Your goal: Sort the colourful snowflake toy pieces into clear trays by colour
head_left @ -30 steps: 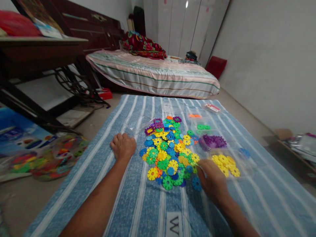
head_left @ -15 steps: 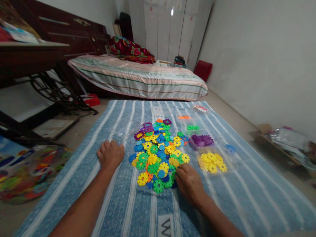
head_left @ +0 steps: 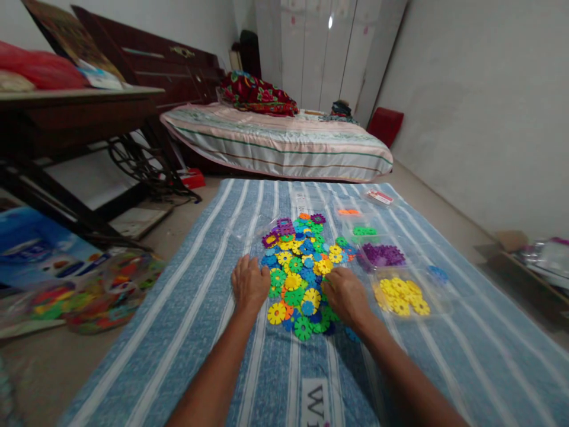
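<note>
A heap of flower-shaped plastic discs (head_left: 293, 281) in yellow, green, blue, orange and purple lies on a blue striped cloth (head_left: 191, 296). At the heap's left edge is my left hand (head_left: 251, 286), palm down with fingers loosely extended and nothing visible in it. My right hand (head_left: 349, 295) reaches into the right side of the heap, its fingers curled together. Its fingertips are hidden, so anything pinched there does not show. A blue disc (head_left: 352, 334) lies below the right wrist.
To the right stand clear trays with yellow discs (head_left: 402, 295), purple pieces (head_left: 383, 255), green discs (head_left: 364, 231) and orange ones (head_left: 348, 212). A blue disc (head_left: 438, 273) lies beyond them. A clear box with a red label (head_left: 379, 197) sits at the far edge.
My left hand has moved right, up to the heap's edge. My right hand has shifted forward and further over the heap. The view has swung left.
</note>
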Tool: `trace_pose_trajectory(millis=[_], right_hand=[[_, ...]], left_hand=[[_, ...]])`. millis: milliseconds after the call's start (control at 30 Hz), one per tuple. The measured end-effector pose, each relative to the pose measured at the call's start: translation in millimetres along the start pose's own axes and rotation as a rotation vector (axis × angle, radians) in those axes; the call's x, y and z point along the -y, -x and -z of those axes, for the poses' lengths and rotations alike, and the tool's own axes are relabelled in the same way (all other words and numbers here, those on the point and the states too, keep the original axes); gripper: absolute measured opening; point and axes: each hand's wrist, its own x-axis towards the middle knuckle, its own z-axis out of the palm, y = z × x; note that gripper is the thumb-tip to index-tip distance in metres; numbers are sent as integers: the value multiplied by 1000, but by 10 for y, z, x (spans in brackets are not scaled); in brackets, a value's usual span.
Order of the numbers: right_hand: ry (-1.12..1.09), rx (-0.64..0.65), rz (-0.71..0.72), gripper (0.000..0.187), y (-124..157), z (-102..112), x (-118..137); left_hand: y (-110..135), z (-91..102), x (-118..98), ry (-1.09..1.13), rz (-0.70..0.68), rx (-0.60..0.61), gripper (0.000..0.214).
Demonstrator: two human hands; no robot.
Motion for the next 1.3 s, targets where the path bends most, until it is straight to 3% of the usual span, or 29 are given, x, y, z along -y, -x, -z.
trace_pose_trajectory(millis=[300, 533, 667, 800, 933, 1100, 1200, 1300], right_hand=[[33, 104, 2, 14, -59, -138, 148], [-222, 44, -65, 13, -11, -108, 133], [-370, -47, -80, 10, 67, 42, 83], [-318, -292, -78, 13, 156, 423, -240], [-1, -514, -111, 19, 243, 912, -918], [497, -542, -296, 32, 381, 1308, -1771], [541, -535, -319, 39, 462, 1293, -1886], [353, -540, -184, 34, 528, 1096, -1575]], left_hand=[[81, 20, 17, 53, -59, -44, 39], [83, 47, 0, 82, -53, -46, 38], [79, 32, 12, 90, -54, -47, 38], [67, -30, 45, 97, -86, -104, 35], [46, -85, 76, 126, -95, -145, 33], [26, -94, 87, 142, -106, -142, 34], [25, -92, 87, 134, -111, -144, 34], [26, -98, 90, 124, -116, -148, 34]])
